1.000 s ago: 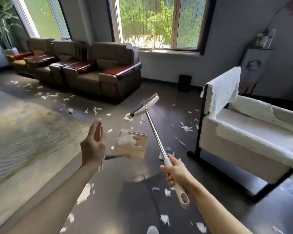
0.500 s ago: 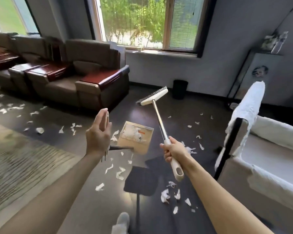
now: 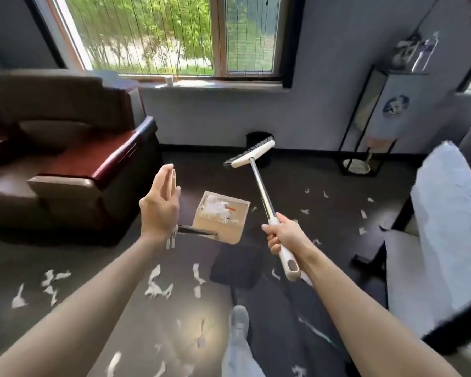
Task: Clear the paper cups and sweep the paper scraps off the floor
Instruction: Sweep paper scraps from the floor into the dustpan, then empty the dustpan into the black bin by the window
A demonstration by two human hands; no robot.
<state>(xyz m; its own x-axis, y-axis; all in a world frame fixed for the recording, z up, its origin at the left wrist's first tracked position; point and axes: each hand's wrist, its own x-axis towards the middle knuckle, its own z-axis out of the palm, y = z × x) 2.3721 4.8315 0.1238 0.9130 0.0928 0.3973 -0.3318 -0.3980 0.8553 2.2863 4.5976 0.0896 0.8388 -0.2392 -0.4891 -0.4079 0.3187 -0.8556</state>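
Note:
My left hand (image 3: 159,210) grips the upright handle of a beige dustpan (image 3: 220,217), which hangs in the air in front of me with white paper scraps in it. My right hand (image 3: 282,235) grips the white end of a broom handle. The metal shaft slopes up and away to the broom head (image 3: 249,155), which is lifted off the floor, bristles to the left. Torn paper scraps (image 3: 155,285) lie scattered on the dark floor below my arms, and more paper scraps (image 3: 362,213) lie to the right. No paper cup is visible on the floor.
A small black bin (image 3: 256,140) stands against the wall under the window, partly behind the broom head. A brown armchair (image 3: 65,170) is on the left, a white-covered chair (image 3: 441,227) on the right, and a metal-framed stand (image 3: 365,153) at the back right. My shoe (image 3: 238,325) shows below.
The view has swung right and come nearer the window wall and the black bin. Both hands keep their hold, and the dustpan and raised broom stay in front of me.

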